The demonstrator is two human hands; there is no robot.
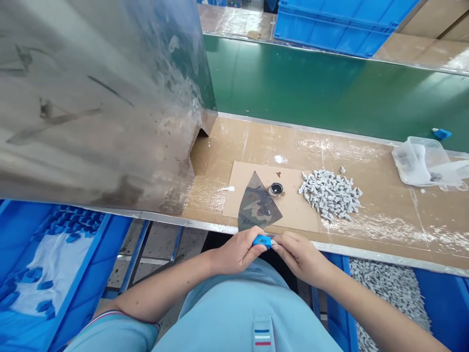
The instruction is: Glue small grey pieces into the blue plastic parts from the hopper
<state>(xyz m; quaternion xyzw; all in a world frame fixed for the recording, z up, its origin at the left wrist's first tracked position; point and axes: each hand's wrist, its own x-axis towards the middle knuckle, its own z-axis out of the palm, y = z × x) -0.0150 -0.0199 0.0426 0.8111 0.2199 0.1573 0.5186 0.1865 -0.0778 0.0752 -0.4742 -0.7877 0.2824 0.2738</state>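
Left hand (pixel 238 252) and right hand (pixel 298 256) both pinched a small blue piece (pixel 262 240) crosswise between them; grey parts pile (pixel 330 195) sat nearer the right.

Lower centre of frame: we see the left hand (pixel 238 252) and right hand (pixel 298 256) meeting just below the counter (pixel 384 215) edge, the fingers of both pinched on a small blue part (pixel 262 240). Just above, we note a camouflage fabric piece (pixel 258 203) lying on a cardboard sheet (pixel 293 210), with a black round cap (pixel 276 188) just beside it. Right of the cap is a pile of grey parts (pixel 330 193). Far right is a clear plastic bag (pixel 421 159). A green belt (pixel 330 88) crosses the upper frame. A metal panel (pixel 91 98) fills the upper left.
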